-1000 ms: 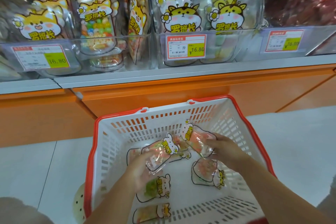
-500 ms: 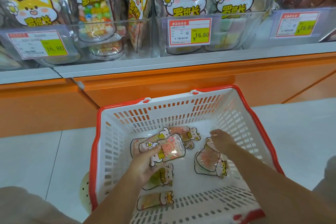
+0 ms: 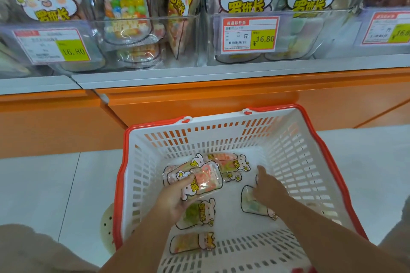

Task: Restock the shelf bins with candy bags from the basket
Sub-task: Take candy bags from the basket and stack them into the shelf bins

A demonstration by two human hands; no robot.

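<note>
Candy bag [image 3: 206, 178] lies pinched under thumb of left hand [image 3: 175, 200], inside basket [image 3: 299, 162].

The candy bag [image 3: 200, 180] pinched in the left hand [image 3: 175, 203] is glossy, crinkled clear film. Under the grip, the basket [image 3: 217, 120] is smooth white slotted plastic with a red rim. Beyond the grip, the shelf bins [image 3: 144, 29] are shiny clear plastic bearing paper price tags [image 3: 249, 34], above a smooth orange panel [image 3: 199, 99].
</note>
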